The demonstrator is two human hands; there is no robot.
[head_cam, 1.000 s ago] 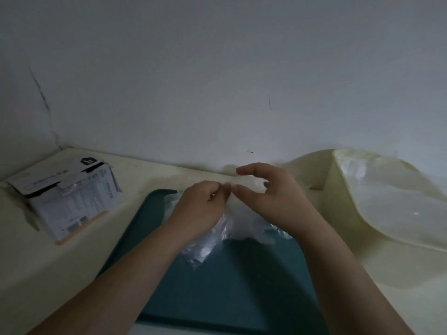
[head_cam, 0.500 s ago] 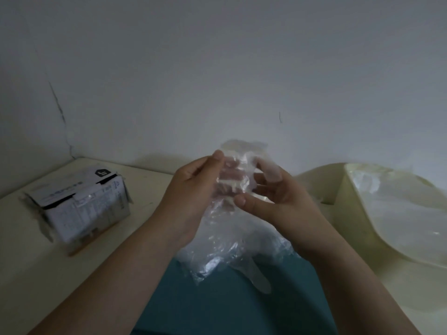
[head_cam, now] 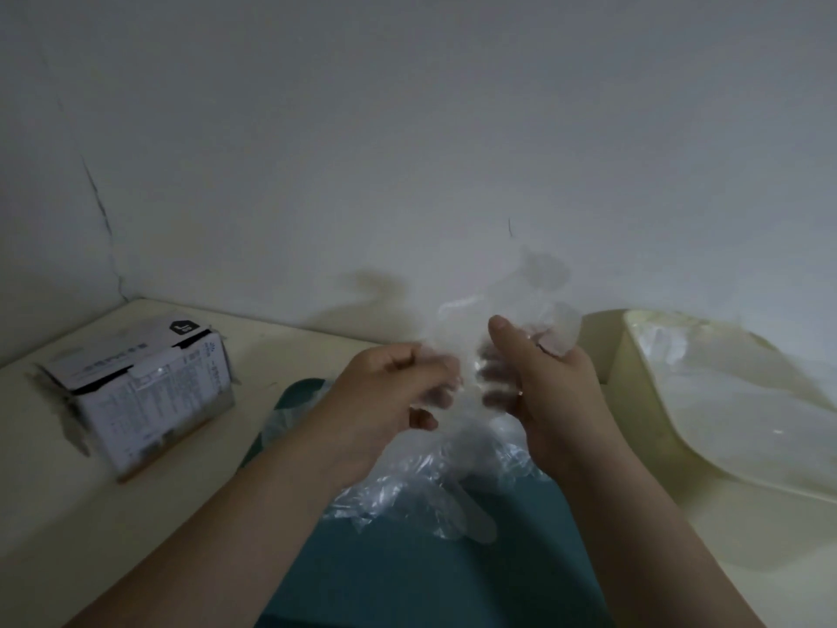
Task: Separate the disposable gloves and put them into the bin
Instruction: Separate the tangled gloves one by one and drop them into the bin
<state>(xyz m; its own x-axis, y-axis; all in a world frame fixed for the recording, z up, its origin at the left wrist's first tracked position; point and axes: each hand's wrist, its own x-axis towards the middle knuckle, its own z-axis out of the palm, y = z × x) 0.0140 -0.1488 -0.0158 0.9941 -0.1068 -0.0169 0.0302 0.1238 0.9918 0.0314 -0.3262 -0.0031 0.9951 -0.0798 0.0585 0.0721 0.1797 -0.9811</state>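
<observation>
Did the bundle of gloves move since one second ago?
Yes. The gloves rose from the teal mat; their top now shows against the wall.

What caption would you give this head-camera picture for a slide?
Left hand and right hand pinch clear disposable gloves above a teal mat, beside a cream bin.

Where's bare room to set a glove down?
Free: tabletop between cardboard box and teal mat; the mat's near part, below the glove pile. Crowded: mat's far end, where left hand and right hand grip a glove above the pile.
</observation>
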